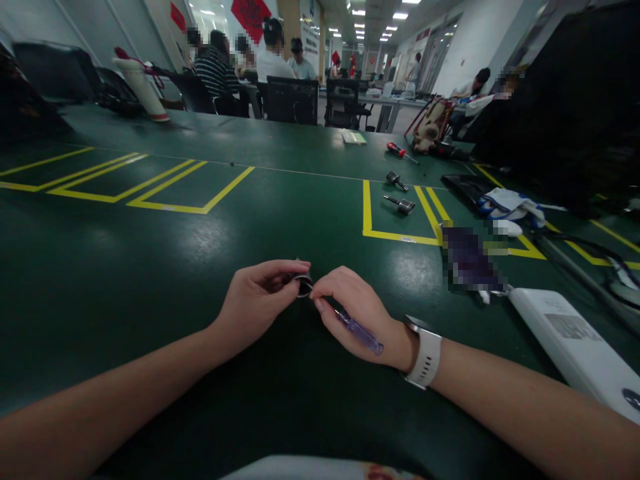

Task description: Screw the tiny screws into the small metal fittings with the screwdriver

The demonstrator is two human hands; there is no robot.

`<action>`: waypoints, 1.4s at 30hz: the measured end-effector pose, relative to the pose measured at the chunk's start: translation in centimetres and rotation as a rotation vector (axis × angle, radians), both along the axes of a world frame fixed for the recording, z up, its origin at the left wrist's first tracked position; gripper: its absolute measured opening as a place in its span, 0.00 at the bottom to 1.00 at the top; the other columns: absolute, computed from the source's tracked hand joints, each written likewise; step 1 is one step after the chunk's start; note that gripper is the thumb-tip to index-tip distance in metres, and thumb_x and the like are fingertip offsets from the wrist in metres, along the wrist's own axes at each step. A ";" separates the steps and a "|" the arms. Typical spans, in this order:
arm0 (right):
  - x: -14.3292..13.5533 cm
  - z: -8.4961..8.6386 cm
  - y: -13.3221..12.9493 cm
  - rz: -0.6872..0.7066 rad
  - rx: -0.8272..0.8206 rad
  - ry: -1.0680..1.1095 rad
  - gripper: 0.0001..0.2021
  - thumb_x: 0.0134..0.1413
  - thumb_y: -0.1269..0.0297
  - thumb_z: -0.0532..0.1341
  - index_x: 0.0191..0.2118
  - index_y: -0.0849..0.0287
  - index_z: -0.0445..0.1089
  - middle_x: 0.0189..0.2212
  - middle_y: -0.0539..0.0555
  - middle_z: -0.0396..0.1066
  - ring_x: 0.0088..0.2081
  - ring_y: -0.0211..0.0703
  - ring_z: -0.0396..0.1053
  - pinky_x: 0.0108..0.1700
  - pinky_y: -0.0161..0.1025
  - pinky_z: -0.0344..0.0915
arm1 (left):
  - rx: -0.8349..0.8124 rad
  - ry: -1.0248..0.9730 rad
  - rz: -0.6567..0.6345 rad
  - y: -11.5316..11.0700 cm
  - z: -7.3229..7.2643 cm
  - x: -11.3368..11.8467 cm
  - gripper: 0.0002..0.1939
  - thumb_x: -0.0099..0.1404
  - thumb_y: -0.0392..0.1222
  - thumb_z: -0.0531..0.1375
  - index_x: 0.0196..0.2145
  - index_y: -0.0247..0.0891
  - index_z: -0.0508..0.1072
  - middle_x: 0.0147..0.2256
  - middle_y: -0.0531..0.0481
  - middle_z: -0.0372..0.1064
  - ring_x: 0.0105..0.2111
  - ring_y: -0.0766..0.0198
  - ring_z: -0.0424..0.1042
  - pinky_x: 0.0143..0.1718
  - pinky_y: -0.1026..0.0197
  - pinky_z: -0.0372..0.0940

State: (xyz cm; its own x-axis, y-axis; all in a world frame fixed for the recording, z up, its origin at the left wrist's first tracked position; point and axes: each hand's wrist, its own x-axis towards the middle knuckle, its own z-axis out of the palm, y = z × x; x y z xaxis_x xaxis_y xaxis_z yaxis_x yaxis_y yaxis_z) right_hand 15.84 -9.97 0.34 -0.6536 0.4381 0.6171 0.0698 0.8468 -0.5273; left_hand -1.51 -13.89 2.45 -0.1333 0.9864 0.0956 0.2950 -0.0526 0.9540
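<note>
The small round metal piece [303, 287] is grey and dark, with a ring-shaped rim about a darker hollow. The screwdriver [361, 332] has a see-through purple handle and a thin metal shaft, mostly covered by my fingers. Both are in front of me, just above the green table [165, 267], near the middle of the view. My left hand [257, 297] pinches the piece between thumb and fingertips, the gap only as wide as the piece. My right hand [353, 310] is closed on the screwdriver, thumb and forefinger together near its front end. The piece's hollow faces roughly toward me. The screwdriver's long axis slants, handle end down to the right, shaft up-left toward the piece; whether its tip touches, I cannot tell.
</note>
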 end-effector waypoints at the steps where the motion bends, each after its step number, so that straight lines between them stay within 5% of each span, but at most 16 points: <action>1: 0.0 0.1 0.0 0.003 -0.001 0.000 0.07 0.56 0.74 0.52 0.39 0.57 0.62 0.34 0.54 0.68 0.37 0.41 0.66 0.43 0.42 0.64 | -0.001 0.006 0.011 0.0 0.0 0.0 0.09 0.52 0.38 0.61 0.34 0.40 0.77 0.40 0.50 0.76 0.42 0.58 0.74 0.46 0.55 0.70; 12: -0.1 0.3 -0.3 -0.003 0.011 -0.040 0.07 0.57 0.74 0.52 0.39 0.58 0.62 0.34 0.55 0.69 0.37 0.41 0.66 0.42 0.42 0.65 | 0.001 0.034 0.021 0.2 -0.2 -0.2 0.10 0.52 0.40 0.61 0.34 0.38 0.76 0.41 0.48 0.75 0.42 0.57 0.74 0.46 0.54 0.70; 19: 0.2 0.7 -0.1 -0.053 -0.085 0.097 0.06 0.54 0.75 0.54 0.35 0.59 0.66 0.30 0.53 0.70 0.33 0.40 0.68 0.38 0.40 0.65 | -0.047 0.018 -0.133 0.9 -0.4 -0.4 0.22 0.51 0.37 0.62 0.46 0.37 0.70 0.41 0.46 0.74 0.41 0.57 0.73 0.45 0.54 0.69; 24: 0.4 1.1 0.1 -0.122 -0.247 0.162 0.04 0.52 0.72 0.57 0.33 0.58 0.68 0.29 0.52 0.70 0.31 0.39 0.67 0.35 0.39 0.66 | 0.098 0.298 -0.165 3.2 -0.6 -1.8 0.22 0.52 0.38 0.60 0.47 0.36 0.70 0.43 0.44 0.68 0.41 0.58 0.71 0.43 0.54 0.68; 31: 1.0 1.0 1.1 -0.134 -0.487 0.270 0.10 0.57 0.65 0.56 0.44 0.57 0.70 0.40 0.56 0.71 0.43 0.44 0.69 0.45 0.45 0.66 | 0.272 0.747 -0.155 8.7 -0.2 -2.7 0.14 0.53 0.45 0.62 0.37 0.38 0.71 0.38 0.47 0.65 0.39 0.58 0.66 0.39 0.57 0.63; 36: 0.9 0.6 1.6 -0.234 -0.567 0.320 0.12 0.60 0.64 0.51 0.42 0.59 0.71 0.38 0.56 0.71 0.42 0.43 0.68 0.43 0.43 0.65 | 0.322 0.746 -0.114 11.2 -0.9 -1.3 0.17 0.51 0.48 0.64 0.33 0.36 0.65 0.33 0.50 0.64 0.33 0.61 0.64 0.34 0.60 0.60; 42: 0.8 0.6 1.6 -0.244 -0.679 0.316 0.06 0.57 0.66 0.54 0.38 0.60 0.67 0.32 0.52 0.68 0.34 0.39 0.66 0.37 0.39 0.64 | 0.210 0.627 -0.115 11.1 -1.8 0.2 0.14 0.55 0.48 0.61 0.34 0.37 0.65 0.31 0.51 0.65 0.30 0.63 0.65 0.30 0.61 0.59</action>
State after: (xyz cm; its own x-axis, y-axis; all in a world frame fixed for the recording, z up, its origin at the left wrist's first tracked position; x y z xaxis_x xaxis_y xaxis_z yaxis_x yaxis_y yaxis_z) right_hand 16.66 -8.39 0.91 -0.3284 0.8944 0.3035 -0.0269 0.3124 -0.9496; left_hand -1.34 -2.77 0.67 0.1145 0.9429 0.3127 0.7713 -0.2828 0.5702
